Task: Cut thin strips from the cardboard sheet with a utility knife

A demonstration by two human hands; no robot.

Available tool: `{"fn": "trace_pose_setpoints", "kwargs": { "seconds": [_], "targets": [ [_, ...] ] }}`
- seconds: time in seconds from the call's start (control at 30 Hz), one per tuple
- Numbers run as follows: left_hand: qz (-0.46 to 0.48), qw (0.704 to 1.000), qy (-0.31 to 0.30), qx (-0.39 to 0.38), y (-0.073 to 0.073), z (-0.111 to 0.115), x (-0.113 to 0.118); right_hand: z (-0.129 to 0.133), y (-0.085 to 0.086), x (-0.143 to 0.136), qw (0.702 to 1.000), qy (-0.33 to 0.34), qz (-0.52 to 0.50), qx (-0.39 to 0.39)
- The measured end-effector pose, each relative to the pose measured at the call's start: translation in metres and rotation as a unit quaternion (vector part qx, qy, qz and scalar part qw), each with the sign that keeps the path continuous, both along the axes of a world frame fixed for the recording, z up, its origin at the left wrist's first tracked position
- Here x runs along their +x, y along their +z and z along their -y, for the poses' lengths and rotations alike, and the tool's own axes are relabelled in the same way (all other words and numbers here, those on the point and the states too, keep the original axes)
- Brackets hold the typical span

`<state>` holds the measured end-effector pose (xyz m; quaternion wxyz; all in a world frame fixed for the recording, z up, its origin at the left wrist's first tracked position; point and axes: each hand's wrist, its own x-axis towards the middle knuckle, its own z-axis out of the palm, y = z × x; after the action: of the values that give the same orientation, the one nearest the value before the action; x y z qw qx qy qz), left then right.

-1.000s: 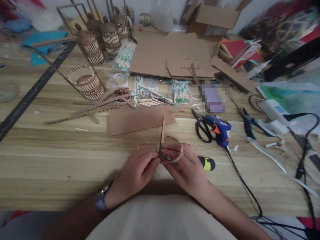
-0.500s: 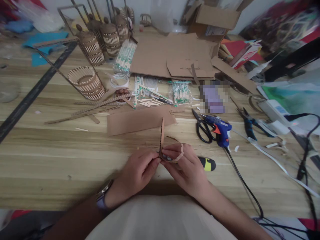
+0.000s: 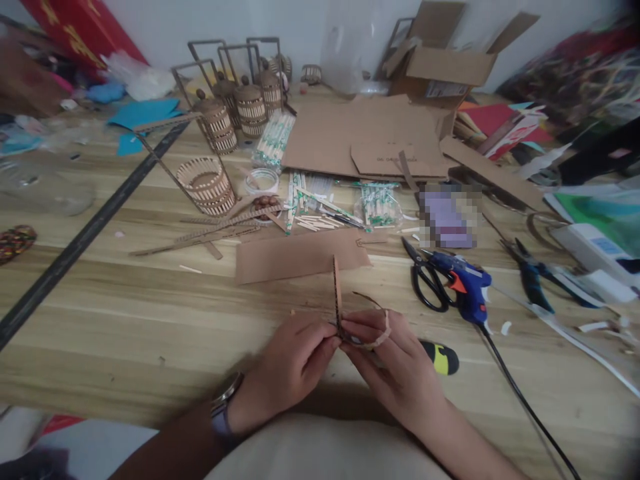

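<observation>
A narrow cardboard strip (image 3: pixel 337 287) is pinched between both my hands near the table's front edge. One straight end points away from me, and a thin curled part loops over the fingers of my right hand. My left hand (image 3: pixel 303 357) is closed, its thumb and index finger meeting on the strip. From the other side the fingertips of my right hand (image 3: pixel 395 363) grip it at the same spot. Fingers hide the place where the pieces meet. Beside my right hand lies a black and yellow handle (image 3: pixel 443 358), partly covered. A flat cardboard piece (image 3: pixel 290 257) lies beyond the strip.
Black scissors (image 3: pixel 427 280) and a blue glue gun (image 3: pixel 465 280) with its cable lie to the right, with pliers (image 3: pixel 533 280) farther over. An open stick basket (image 3: pixel 206 187), lidded stick lanterns (image 3: pixel 250 107), cardboard sheets (image 3: pixel 320 140) and packs of sticks (image 3: pixel 377 205) stand behind.
The view has shifted, so the scene sits lower and farther right in the picture. Both hands keep their pinch on the strip with little visible change.
</observation>
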<state>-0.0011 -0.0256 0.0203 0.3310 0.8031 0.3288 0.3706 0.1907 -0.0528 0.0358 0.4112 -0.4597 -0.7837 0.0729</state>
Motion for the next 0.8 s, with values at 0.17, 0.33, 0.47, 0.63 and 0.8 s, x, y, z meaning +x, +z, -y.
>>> {"fn": "trace_pose_setpoints", "kwargs": {
  "seconds": [0.17, 0.33, 0.47, 0.63, 0.8],
  "targets": [
    [0.000, 1.000, -0.001, 0.006, 0.000, 0.000, 0.000, -0.001, 0.005, 0.001, 1.000, 0.010, 0.000, -0.003],
    [-0.008, 1.000, -0.001, 0.008, 0.002, -0.001, 0.000, -0.003, 0.011, 0.000, 1.000, 0.019, 0.002, -0.014],
    [-0.010, 1.000, 0.003, 0.009, 0.001, -0.001, 0.000, -0.006, 0.012, 0.001, 0.999, 0.021, -0.012, -0.036],
    [-0.024, 0.999, 0.012, 0.026, 0.002, -0.002, 0.000, -0.008, 0.009, 0.003, 0.998, 0.029, -0.024, -0.041],
    [-0.020, 0.999, 0.009, 0.045, 0.008, -0.003, 0.000, -0.007, 0.007, 0.002, 0.999, 0.025, -0.031, -0.031]
  ]
}}
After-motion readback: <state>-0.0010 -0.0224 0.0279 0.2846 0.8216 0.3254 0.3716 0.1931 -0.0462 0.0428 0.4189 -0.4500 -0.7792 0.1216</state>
